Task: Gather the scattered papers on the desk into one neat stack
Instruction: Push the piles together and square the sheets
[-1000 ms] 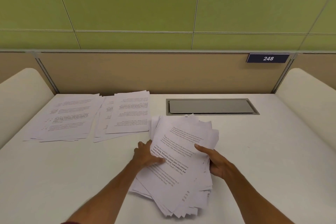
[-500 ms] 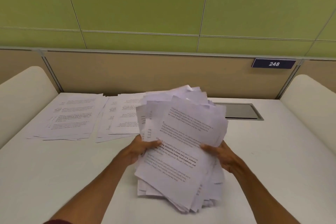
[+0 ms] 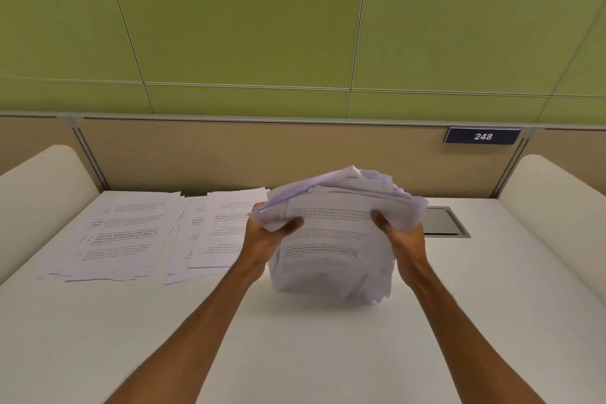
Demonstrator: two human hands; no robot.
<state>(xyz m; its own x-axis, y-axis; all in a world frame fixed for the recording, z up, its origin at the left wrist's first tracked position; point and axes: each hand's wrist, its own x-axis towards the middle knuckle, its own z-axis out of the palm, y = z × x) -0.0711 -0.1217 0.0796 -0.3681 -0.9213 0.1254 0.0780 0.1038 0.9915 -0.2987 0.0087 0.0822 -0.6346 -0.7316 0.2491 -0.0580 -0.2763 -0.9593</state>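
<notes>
Head view, looking down: left hand and right hand clamped on opposite side edges of a ragged bundle of papers, held on end above the white tabletop, centre. Long axis near-upright, top leaning away, printed face toward the viewer, bottom edges uneven. Two more paper piles flat at far left. Best loosened slightly and tapped down to square the edges.

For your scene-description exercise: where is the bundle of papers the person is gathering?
In the head view, the bundle is centre frame, raised above the desk between the left hand and right hand.
</notes>
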